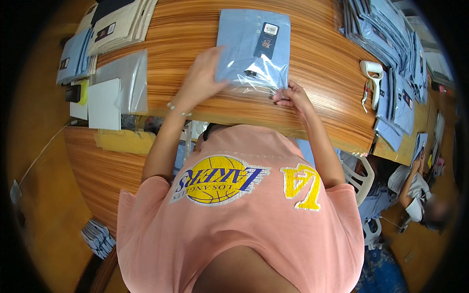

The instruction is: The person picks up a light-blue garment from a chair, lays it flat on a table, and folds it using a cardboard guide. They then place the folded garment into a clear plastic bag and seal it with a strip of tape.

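Note:
A folded light-blue shirt lies on the wooden table in a clear plastic bag. A dark label tag with a white sticker shows on its front. My left hand is at the shirt's left edge, its fingers smeared by motion, so their grip cannot be made out. At the near right corner my right hand pinches the bag's loose edge between thumb and fingers.
Stacks of bagged blue shirts stand right, beige ones far left. A white-handled tape roller lies at right. White cards and clear bags sit at left. Another person is at lower right, near a white chair.

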`<state>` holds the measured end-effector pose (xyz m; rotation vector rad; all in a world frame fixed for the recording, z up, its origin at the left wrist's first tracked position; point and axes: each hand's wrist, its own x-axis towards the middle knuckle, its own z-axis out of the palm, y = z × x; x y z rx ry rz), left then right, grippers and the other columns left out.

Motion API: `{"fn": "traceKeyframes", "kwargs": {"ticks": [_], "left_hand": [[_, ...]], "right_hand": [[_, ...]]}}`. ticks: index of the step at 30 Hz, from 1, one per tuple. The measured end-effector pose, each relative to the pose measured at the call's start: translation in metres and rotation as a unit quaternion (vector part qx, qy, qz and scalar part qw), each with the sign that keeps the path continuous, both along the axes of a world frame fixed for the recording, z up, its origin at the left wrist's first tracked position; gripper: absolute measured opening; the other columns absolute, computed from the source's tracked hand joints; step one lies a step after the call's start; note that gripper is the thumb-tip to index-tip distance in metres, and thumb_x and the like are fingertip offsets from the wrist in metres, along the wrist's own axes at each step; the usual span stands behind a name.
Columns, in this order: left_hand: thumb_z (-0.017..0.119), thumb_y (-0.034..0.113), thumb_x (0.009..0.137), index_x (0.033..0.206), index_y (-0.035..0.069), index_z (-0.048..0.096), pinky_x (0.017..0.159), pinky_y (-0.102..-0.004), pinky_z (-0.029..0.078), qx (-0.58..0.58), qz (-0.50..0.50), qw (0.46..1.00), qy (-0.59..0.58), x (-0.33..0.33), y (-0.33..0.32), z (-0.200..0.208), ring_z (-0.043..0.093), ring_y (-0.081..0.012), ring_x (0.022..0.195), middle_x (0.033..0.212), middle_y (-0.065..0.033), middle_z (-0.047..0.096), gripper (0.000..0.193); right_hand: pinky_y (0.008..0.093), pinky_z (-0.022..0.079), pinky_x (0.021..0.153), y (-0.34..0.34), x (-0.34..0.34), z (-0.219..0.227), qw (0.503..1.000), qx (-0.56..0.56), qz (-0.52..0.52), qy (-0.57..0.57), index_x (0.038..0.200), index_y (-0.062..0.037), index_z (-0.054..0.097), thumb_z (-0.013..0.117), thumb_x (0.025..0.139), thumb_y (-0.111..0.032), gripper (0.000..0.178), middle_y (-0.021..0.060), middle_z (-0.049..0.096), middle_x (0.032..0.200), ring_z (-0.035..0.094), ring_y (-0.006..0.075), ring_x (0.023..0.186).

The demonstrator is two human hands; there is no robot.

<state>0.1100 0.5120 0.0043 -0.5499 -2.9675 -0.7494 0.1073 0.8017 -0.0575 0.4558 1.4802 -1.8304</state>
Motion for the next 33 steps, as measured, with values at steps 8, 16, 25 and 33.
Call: {"fn": "traceKeyframes", "kwargs": {"ticks": [8,16,25,33], "left_hand": [[0.075,0.032,0.06,0.136,0.004,0.023,0.096,-0.0534,0.026,-0.051,-0.041,0.997,0.035,0.008,0.063,-0.059,0.031,-0.0272,0.125,0.136,-0.0158,0.034,0.097],[0.058,0.017,0.084,0.12,-0.002,0.043,0.087,-0.0362,0.043,0.696,0.296,0.653,-0.05,0.002,0.077,-0.01,0.052,-0.0251,0.103,0.113,-0.0125,0.053,0.043],[0.051,0.026,0.088,0.122,0.001,0.04,0.092,-0.041,0.041,0.796,0.253,0.416,-0.359,0.047,0.069,-0.068,0.047,-0.0242,0.111,0.12,-0.0132,0.049,0.044],[0.051,0.021,0.088,0.096,0.001,0.06,0.078,-0.0339,0.044,0.398,0.012,0.75,-0.529,0.099,-0.031,-0.022,0.054,-0.0207,0.097,0.097,-0.0079,0.061,0.023]], "right_hand": [[0.0277,0.052,0.065,-0.033,0.016,0.025,0.992,-0.116,-0.031,-0.046,0.109,-0.0018,0.048,0.054,0.081,-0.006,0.029,0.009,0.06,0.09,0.06,0.0161,0.076],[0.0299,0.042,0.082,-0.045,0.019,0.076,0.99,0.024,-0.037,0.135,0.14,-0.0097,0.019,0.057,0.084,-0.022,0.069,0.0086,0.05,0.113,0.051,0.0174,0.1],[0.0262,0.048,0.062,-0.054,-0.004,0.014,0.975,0.049,-0.08,0.201,0.128,-0.0018,0.03,0.059,0.081,-0.01,0.056,0.0093,0.056,0.101,0.056,0.0159,0.085],[0.039,0.036,0.083,-0.097,0.035,0.031,0.64,0.417,0.182,0.62,0.114,-0.0081,0.051,0.062,0.072,-0.012,0.044,0.0075,0.055,0.096,0.047,0.0279,0.093]]}}
